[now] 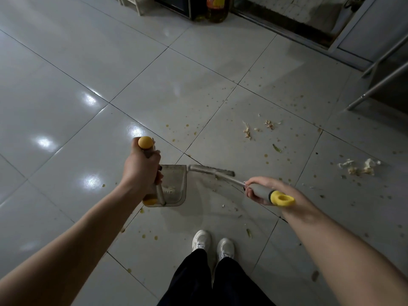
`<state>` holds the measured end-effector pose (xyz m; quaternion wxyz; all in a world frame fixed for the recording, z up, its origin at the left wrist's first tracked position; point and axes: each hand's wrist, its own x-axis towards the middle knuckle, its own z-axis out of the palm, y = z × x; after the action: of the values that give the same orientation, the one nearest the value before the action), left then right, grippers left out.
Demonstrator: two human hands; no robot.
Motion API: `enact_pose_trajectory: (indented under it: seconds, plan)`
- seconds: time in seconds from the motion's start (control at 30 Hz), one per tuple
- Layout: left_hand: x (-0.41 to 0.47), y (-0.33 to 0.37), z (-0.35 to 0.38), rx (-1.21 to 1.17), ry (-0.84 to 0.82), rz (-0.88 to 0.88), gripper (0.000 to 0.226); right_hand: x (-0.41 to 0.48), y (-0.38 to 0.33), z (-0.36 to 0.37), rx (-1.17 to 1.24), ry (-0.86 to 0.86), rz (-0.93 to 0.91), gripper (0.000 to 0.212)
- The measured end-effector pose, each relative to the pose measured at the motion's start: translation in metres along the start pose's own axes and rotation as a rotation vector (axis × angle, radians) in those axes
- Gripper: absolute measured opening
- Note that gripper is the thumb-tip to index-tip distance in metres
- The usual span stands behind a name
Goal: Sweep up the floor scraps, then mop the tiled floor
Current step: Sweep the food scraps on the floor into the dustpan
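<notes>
While the dustpan is steadied on the tiled floor by the left hand clenched round its handle, the broom is gripped by the right hand. Sweeping is under way; scraps lying well to the right must likely be drawn in next.

Large glossy pale-grey tiles with thin dark grout lines cover the floor, and bright patches of overhead light glint on them. Along the far edge stand a white furniture leg, a dark cabinet and a big amber bottle. A dark door threshold runs rightward. Slanting metal legs stand far right.
</notes>
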<state>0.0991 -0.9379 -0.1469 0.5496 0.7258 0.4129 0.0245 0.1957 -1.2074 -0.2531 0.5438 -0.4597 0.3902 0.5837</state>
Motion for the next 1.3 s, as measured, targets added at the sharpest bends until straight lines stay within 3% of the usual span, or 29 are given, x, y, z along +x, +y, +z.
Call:
enact_pose_trajectory:
  seconds: [0.13, 0.23, 0.43, 0.53, 0.67, 0.77, 0.97, 1.03, 1.13, 1.3]
  plan:
    - [0.001, -0.002, 0.001, 0.017, -0.024, -0.022, 0.018, 0.002, -0.004, 0.005, 0.383, -0.082, -0.080, 0.024]
    - [0.001, -0.005, 0.002, 0.053, -0.046, -0.030, 0.019, 0.010, -0.005, 0.003, 0.598, -0.127, -0.118, 0.035]
    - [0.007, -0.013, 0.009, 0.124, -0.099, -0.038, 0.019, 0.038, 0.008, -0.002, 0.769, -0.252, -0.058, 0.056]
    - [0.015, -0.013, 0.008, 0.119, -0.098, -0.041, 0.019, 0.053, 0.026, -0.014, 0.516, -0.139, -0.003, 0.038]
    - [0.022, -0.011, 0.010, 0.152, -0.141, -0.064, 0.020, 0.062, 0.042, -0.015, -0.173, 0.123, 0.110, 0.021]
    - [0.019, -0.013, 0.016, 0.187, -0.191, -0.059, 0.019, 0.060, 0.045, -0.007, -0.628, 0.246, 0.108, 0.019]
    - [0.014, -0.015, 0.021, 0.198, -0.239, -0.047, 0.017, 0.060, 0.054, -0.002, -1.168, 0.416, 0.060, 0.009]
    - [0.014, -0.014, 0.022, 0.188, -0.228, -0.058, 0.018, 0.062, 0.058, 0.001, -1.365, 0.526, -0.010, 0.030]
    - [0.016, -0.013, 0.021, 0.186, -0.223, -0.052, 0.018, 0.070, 0.067, -0.003, -1.554, 0.681, -0.073, 0.034]
    - [0.017, -0.011, 0.014, 0.189, -0.227, -0.057, 0.019, 0.079, 0.074, -0.018, -1.482, 0.803, -0.078, 0.042]
